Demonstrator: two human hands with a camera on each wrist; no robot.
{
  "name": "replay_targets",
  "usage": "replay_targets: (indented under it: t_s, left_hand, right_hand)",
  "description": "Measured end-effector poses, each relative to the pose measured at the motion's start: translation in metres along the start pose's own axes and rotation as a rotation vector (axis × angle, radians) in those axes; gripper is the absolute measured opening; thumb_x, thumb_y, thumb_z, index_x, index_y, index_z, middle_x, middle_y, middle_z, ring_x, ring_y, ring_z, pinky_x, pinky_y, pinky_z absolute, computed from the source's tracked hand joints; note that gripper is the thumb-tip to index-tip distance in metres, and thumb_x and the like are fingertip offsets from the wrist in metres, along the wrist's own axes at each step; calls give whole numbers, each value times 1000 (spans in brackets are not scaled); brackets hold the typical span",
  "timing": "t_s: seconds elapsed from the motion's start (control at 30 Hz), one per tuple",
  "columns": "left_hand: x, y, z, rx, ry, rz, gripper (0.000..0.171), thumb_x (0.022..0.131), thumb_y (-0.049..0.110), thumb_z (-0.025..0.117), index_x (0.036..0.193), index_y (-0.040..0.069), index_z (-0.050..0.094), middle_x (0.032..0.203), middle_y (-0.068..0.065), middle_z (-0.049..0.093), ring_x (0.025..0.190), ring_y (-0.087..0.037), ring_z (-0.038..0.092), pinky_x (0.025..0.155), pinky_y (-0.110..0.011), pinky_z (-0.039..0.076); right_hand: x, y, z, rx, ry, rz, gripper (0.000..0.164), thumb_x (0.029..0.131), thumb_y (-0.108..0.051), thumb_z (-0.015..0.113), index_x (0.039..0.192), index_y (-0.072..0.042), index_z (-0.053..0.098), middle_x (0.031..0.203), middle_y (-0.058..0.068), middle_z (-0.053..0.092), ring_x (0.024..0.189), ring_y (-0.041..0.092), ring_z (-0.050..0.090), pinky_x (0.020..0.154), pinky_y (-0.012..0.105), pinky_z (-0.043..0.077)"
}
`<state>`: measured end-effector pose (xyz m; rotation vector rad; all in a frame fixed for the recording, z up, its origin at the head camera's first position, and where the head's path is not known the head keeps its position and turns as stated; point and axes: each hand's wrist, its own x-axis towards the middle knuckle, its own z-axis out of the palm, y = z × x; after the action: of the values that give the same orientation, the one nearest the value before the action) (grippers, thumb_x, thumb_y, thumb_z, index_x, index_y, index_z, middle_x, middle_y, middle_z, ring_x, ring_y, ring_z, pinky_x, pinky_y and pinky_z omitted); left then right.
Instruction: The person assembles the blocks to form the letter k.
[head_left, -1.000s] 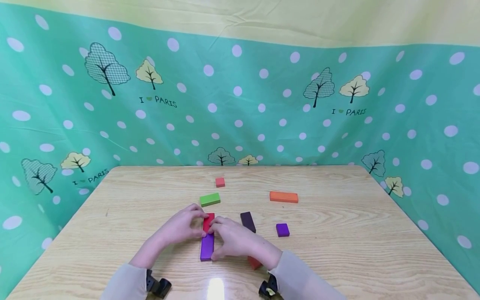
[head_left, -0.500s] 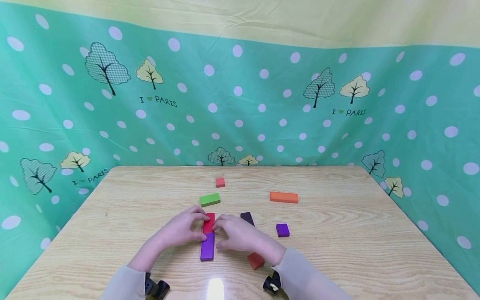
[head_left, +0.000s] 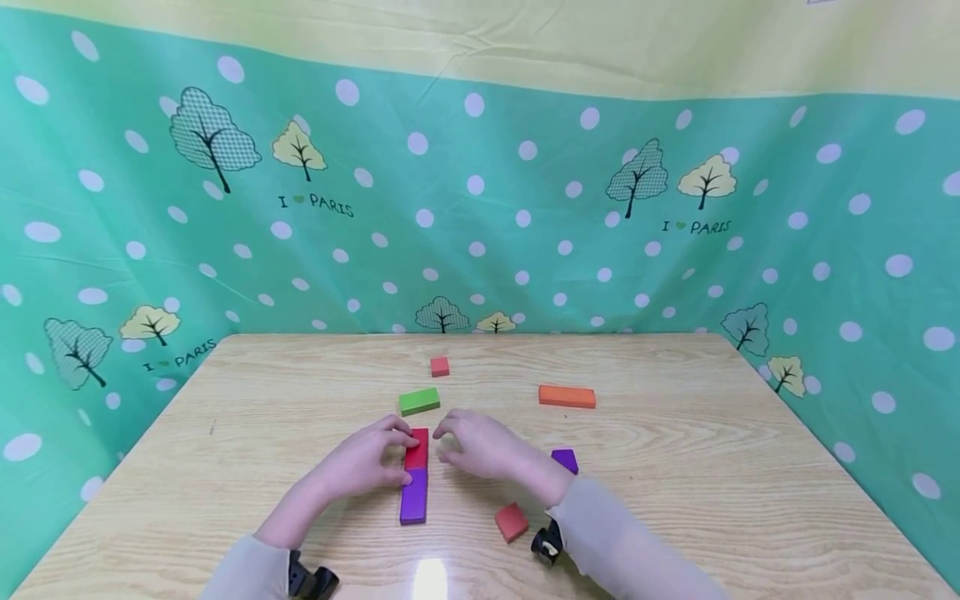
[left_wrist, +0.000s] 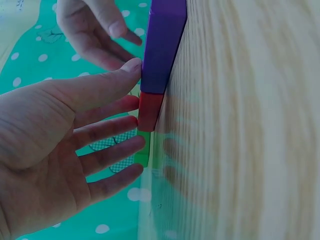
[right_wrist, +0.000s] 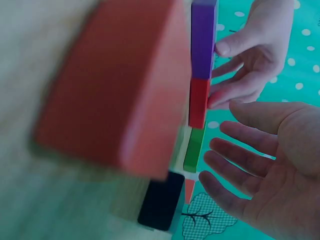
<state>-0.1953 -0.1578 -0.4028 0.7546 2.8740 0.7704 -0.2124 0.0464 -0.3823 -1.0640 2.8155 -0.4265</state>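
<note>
A red block and a purple block lie end to end in a line on the table. My left hand rests against their left side, thumb at the purple block and fingertips at the red one. In the left wrist view its fingers are nearly straight. My right hand hovers to the right of the pair, apart from them, with loosely bent fingers and nothing held. A black block, seen in the right wrist view, is hidden behind the right hand in the head view.
A green block lies just beyond the red block, and a small red cube farther back. An orange block lies at the back right. A small purple block and a red wedge-like block flank the right forearm.
My right hand has come off the two aligned blocks and moved right and farther away, now covering the black block and baring the nearer red one. My left hand stays nearly still.
</note>
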Motion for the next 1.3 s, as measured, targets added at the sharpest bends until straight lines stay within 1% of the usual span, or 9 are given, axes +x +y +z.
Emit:
replay_targets:
  t_s: [0.13,0.37,0.57,0.77,0.97,1.1,1.2,1.3]
  left_hand:
    - [0,-1,0,-7,-3,6,43,69,22,77,107,3,66,113,-2,54,106,-24,54,92,-44,45]
    - [-1,-1,0,-9,-2,22,42,69,21,77,105,3,66,111,-1,54,103,-23,54,91,-43,45]
    - [-2,1,0,-13,-4,7,42,69,21,77,106,3,66,111,0,54,104,-23,54,91,-43,45]
    - [-3,3,-1,-6,3,11,42,69,20,77,106,3,66,111,0,55,104,-23,54,91,-43,45]
    - [-2,2,-1,-10,1,3,43,69,20,77,107,4,66,112,0,54,105,-24,54,92,-44,44]
    - [-2,1,-1,-8,-1,2,43,69,20,77,108,3,66,113,-1,54,106,-25,53,93,-44,44]
    - [-2,1,-1,-12,-4,3,43,69,19,77,108,3,66,113,-1,54,106,-25,53,93,-44,44]
    - [-2,1,-2,-14,-5,2,43,69,19,77,108,3,66,113,-2,54,106,-26,53,93,-44,44]
  right_hand:
    - [8,3,-2,-23,3,-3,28,88,-22,59,113,-11,62,114,2,60,109,15,55,95,27,44]
    - [19,6,-5,-22,-3,22,29,88,-22,59,115,-11,61,115,3,60,108,17,56,94,29,45]
    - [24,14,-7,-16,34,42,30,88,-20,58,116,-10,61,115,4,60,109,18,55,94,30,45]
    - [18,27,-15,10,50,78,29,89,-19,57,116,-7,60,116,7,59,109,22,56,94,34,46]
    - [11,42,-21,30,87,135,27,88,-14,58,113,-6,62,112,9,60,103,23,58,87,35,49]
    - [6,53,-26,68,110,179,26,87,-12,58,112,-4,62,111,10,60,101,24,58,84,36,50]
    - [1,59,-30,83,128,202,26,87,-10,58,111,-3,62,109,11,61,101,25,58,85,37,50]
    - [-3,66,-33,75,147,232,25,86,-9,58,109,-3,63,107,11,62,100,25,58,86,37,49]
